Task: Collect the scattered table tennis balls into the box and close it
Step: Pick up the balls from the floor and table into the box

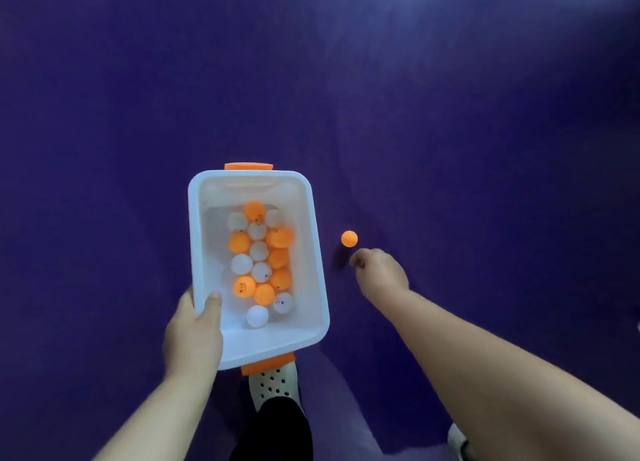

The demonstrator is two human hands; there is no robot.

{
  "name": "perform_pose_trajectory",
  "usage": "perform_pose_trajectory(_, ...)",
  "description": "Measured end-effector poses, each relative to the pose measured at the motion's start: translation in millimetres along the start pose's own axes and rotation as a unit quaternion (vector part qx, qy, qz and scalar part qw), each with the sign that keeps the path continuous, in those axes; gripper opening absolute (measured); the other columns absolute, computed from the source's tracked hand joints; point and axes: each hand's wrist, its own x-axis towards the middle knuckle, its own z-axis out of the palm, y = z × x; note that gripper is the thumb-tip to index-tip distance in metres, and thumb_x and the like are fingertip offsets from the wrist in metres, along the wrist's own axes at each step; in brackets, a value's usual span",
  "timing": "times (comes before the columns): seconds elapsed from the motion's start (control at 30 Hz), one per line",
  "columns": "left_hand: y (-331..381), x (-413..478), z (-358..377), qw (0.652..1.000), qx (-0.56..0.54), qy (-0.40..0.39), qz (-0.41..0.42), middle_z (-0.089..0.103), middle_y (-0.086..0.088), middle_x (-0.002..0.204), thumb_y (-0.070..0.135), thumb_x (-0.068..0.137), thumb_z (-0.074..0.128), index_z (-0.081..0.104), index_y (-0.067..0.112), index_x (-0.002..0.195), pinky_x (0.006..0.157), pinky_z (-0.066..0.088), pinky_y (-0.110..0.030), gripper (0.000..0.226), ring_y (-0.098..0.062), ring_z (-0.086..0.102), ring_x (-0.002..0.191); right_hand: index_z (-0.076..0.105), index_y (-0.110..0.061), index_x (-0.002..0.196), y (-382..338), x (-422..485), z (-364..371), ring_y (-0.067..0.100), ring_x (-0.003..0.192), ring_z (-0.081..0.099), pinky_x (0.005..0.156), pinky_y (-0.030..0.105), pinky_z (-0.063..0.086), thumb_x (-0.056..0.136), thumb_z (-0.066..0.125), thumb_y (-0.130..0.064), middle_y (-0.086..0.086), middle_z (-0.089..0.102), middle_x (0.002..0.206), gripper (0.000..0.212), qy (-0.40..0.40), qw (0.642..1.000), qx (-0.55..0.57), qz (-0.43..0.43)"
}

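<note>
A white plastic box with orange clip handles at both ends is held above the purple floor, open on top. Inside it lie several orange and white table tennis balls. My left hand grips the box's near-left rim, thumb over the edge and inside. One orange ball lies on the floor to the right of the box. My right hand is just below that ball, reaching towards it with fingers curled and apart from it by a small gap. No lid is in view.
The purple floor spreads all around. My white perforated shoe and dark trouser leg stand under the box's near end. Another white shoe tip shows at the lower right.
</note>
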Motion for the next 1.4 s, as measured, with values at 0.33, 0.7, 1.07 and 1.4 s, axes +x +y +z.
perform_pose_trajectory(0.33,-32,31,73,0.998,-0.056,0.002,-0.018,0.06,0.01,0.09,0.03,0.095,0.046,0.053,0.028,0.104,0.065,0.045,-0.034,0.012,-0.011,0.058,0.081,0.044,-0.019,0.12,30,100,59,0.026,0.083,0.042,0.062,0.035,0.04,0.082,0.049,0.008,0.011,0.031,0.127,0.047,-0.025,0.992,-0.107,-0.059)
perform_pose_trajectory(0.7,58,-83,156,0.996,-0.005,-0.066,0.059,0.059,0.015,0.088,0.028,0.096,0.046,0.052,0.031,0.106,0.077,0.048,-0.037,0.013,-0.018,0.058,0.084,0.055,-0.021,0.127,146,-32,-38,0.003,0.085,0.05,0.069,0.007,0.046,0.084,0.067,-0.013,-0.01,0.041,0.108,0.045,0.278,0.905,0.3,-0.116)
perform_pose_trajectory(1.07,182,-301,292,0.972,0.035,-0.175,0.155,0.06,0.011,0.097,0.029,0.096,0.045,0.053,0.028,0.125,0.083,0.046,-0.037,0.03,-0.021,0.057,0.095,0.055,-0.02,0.121,353,-151,-183,0.005,0.073,0.053,0.066,0.008,0.046,0.084,0.066,-0.008,-0.013,0.05,0.098,0.04,0.377,0.857,0.349,-0.048)
perform_pose_trajectory(1.4,220,-448,408,0.954,0.071,-0.231,0.179,0.059,0.008,0.1,0.032,0.097,0.042,0.051,0.026,0.129,0.081,0.043,-0.037,0.033,-0.021,0.054,0.096,0.063,-0.009,0.101,587,-219,-225,0.016,0.082,0.054,0.075,0.025,0.039,0.091,0.054,-0.008,0.0,0.058,0.094,0.013,0.333,0.816,0.389,0.27)
